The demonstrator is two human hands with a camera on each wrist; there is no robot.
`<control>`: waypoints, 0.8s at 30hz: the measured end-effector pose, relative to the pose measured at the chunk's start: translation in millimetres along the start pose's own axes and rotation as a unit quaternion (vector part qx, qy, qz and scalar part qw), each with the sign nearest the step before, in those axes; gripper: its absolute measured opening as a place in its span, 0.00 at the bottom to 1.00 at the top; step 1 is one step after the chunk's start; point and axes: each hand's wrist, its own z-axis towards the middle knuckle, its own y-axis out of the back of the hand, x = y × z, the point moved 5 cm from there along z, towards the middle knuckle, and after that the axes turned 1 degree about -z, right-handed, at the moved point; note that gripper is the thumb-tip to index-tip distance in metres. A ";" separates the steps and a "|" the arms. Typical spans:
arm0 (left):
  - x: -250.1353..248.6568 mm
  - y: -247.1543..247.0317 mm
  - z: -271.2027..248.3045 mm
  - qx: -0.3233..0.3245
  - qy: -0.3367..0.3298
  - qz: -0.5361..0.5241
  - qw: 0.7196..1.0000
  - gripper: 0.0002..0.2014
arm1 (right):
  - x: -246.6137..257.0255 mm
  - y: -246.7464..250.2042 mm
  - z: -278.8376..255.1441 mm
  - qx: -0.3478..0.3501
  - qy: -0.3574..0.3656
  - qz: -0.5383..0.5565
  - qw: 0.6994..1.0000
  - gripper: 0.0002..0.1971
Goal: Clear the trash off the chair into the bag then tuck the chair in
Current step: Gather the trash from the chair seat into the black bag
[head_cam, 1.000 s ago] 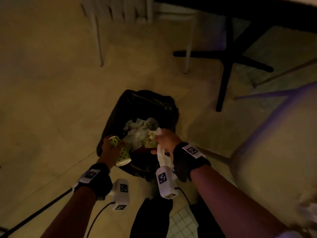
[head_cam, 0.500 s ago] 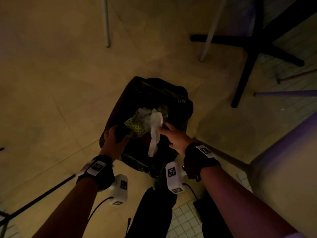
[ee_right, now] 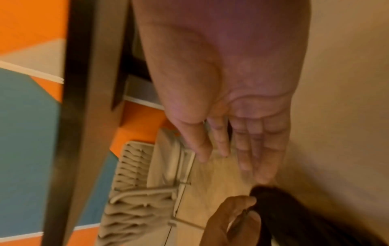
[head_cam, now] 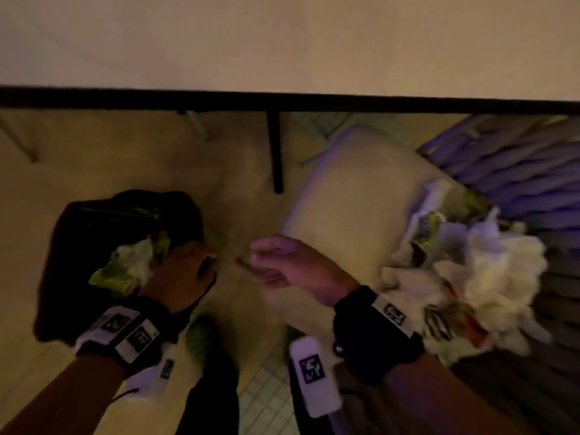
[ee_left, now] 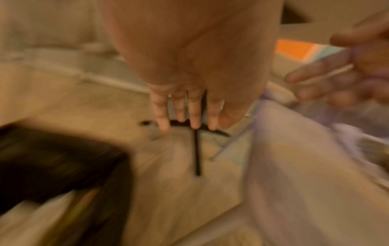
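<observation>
A black bag (head_cam: 94,233) stands open on the floor at the left, with white napkins and a green patterned cup (head_cam: 128,268) inside. My left hand (head_cam: 185,271) hovers at the bag's right rim with fingers straight (ee_left: 185,116), holding nothing. Between bag and chair, my right hand (head_cam: 282,262) is empty, palm open (ee_right: 231,149). The chair (head_cam: 354,208) has a beige cushion and a purple-lit woven back. A heap of crumpled white napkins and wrappers (head_cam: 470,271) lies on its seat at the right.
The table's dark edge (head_cam: 282,102) crosses the top of the head view, with a black leg (head_cam: 274,152) below it. Another woven chair (ee_right: 136,174) stands across the floor. My legs and tiled floor (head_cam: 266,397) are at the bottom.
The cup and napkin left my hands and now lie in the bag. My view swung right, bringing the chair and table in. My right hand moved away from the bag toward the chair.
</observation>
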 end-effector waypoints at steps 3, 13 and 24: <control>-84.8 -4.3 16.7 0.052 -0.070 0.067 0.994 0.23 | -3.6 83.1 -57.8 -0.068 0.033 -0.094 0.993 0.12; -259.4 -130.4 40.4 0.197 -0.227 0.291 0.908 0.23 | -130.0 201.7 -106.7 -0.185 -0.030 -0.645 0.741 0.34; -283.6 -171.0 38.5 0.194 -0.184 0.046 0.963 0.51 | -119.5 226.8 -110.5 -0.245 0.098 -0.362 0.894 0.12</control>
